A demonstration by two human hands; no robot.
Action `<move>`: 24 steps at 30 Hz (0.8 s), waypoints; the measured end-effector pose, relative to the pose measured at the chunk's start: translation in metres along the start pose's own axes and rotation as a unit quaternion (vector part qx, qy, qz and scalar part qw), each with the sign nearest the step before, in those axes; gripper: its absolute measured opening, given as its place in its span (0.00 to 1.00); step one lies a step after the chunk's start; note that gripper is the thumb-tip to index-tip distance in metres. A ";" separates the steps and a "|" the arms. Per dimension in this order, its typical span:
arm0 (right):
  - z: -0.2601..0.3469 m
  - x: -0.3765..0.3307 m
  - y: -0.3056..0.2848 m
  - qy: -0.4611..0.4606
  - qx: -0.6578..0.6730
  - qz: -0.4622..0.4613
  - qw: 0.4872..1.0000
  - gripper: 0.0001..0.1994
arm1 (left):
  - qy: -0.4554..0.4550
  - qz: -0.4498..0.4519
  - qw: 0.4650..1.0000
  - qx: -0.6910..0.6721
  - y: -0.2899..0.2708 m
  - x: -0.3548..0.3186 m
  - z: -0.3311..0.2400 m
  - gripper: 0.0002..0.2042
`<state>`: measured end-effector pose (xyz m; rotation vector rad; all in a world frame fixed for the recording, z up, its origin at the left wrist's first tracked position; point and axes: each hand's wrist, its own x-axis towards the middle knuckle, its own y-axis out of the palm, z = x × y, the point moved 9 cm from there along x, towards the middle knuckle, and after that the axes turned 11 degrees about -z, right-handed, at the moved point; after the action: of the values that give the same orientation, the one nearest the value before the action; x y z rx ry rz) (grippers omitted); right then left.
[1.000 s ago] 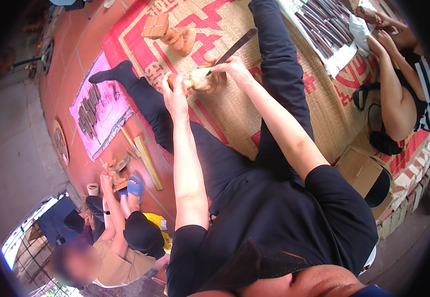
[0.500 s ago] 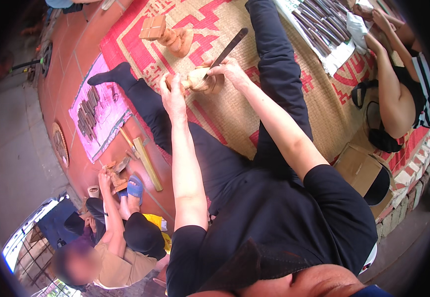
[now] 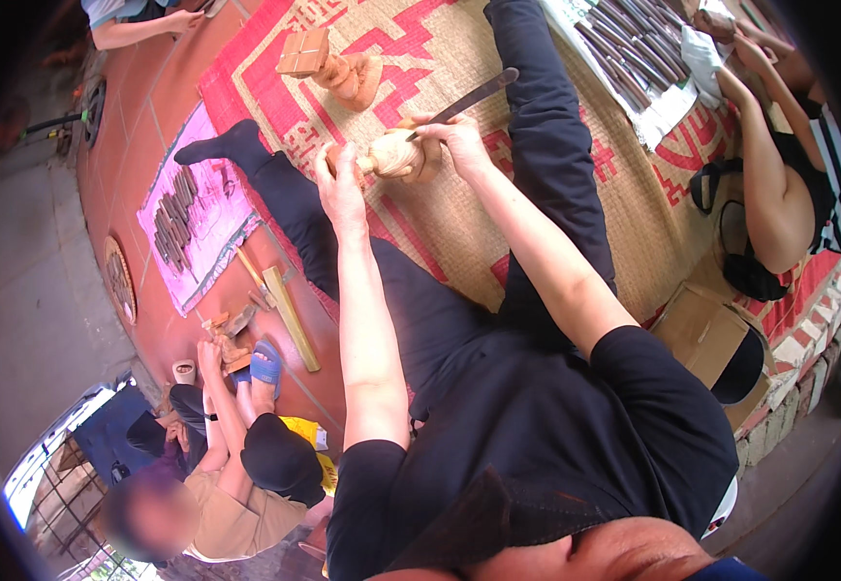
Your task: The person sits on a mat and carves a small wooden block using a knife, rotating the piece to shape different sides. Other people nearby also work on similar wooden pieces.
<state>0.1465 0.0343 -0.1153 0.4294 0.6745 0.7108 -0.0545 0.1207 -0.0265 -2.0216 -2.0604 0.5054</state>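
A pale carved wooden figure (image 3: 396,153) lies over the mat between my hands. My left hand (image 3: 342,189) is closed around its narrower left end. In my right hand (image 3: 461,145) is a long, flat, dark file-like tool (image 3: 483,92), held in a pinch. Its lower tip rests against or very near the figure's upper side, and its rounded end points up and to the right. The fingers of my right hand partly cover the figure's right side. Just beyond stands another carved wooden piece (image 3: 351,82) with a square block at one end.
Carving tools (image 3: 176,218) lie on a pink cloth (image 3: 212,232) at left, more (image 3: 634,48) on a white cloth at upper right. My legs stretch across the patterned mat (image 3: 634,232). Co-workers sit at lower left and right. A cardboard box (image 3: 697,324) stands at right.
The dark tool has tilted flatter, its far end moving right. My right hand has shifted slightly right, baring more of the figure. At upper left, another person's arm has come further into view.
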 end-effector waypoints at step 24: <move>-0.002 -0.007 -0.003 0.029 -0.013 -0.052 0.998 0.15 | 0.006 0.001 1.000 -0.006 0.001 0.001 0.005 0.27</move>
<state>0.1421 0.0275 -0.1154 0.3483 0.7370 0.6354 -0.0559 0.1215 -0.0314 -2.0287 -2.0602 0.4811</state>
